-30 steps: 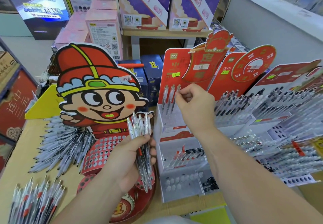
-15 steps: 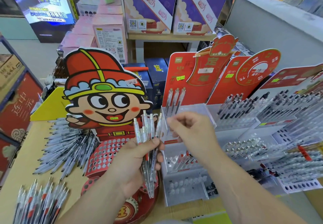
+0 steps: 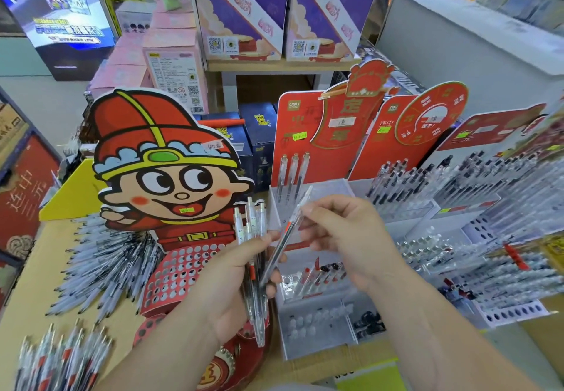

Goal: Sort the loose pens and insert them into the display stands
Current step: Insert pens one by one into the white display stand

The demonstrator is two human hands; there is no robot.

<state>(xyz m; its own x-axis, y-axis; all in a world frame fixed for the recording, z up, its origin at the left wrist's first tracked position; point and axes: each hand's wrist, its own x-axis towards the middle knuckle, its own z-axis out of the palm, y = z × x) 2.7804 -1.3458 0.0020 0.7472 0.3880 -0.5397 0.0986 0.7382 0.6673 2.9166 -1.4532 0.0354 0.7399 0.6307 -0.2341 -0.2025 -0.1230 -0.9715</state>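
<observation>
One clear pen [image 3: 284, 236] slants up to the right, pinched by your right hand [image 3: 345, 238]; your left hand [image 3: 232, 293] grips an upright bundle [image 3: 251, 222].

Both forearms [image 3: 442, 329] are seen bare to the lower edge. The left hand [image 3: 233, 291] and right hand [image 3: 345, 235] are likewise uncovered. A pale strip [image 3: 293, 387], perhaps clothing, is glimpsed below.

The left hand [image 3: 232, 287] gripped a bundle [image 3: 254, 232] of clear pens. The right hand [image 3: 345, 238] pinched one tilted pen [image 3: 287, 235] just beside the bundle, before a white tiered stand [image 3: 305, 345] with three pens [image 3: 293, 174] upright in its top tier. Loose pens [image 3: 100, 268] lay on the table [image 3: 30, 308].
</observation>
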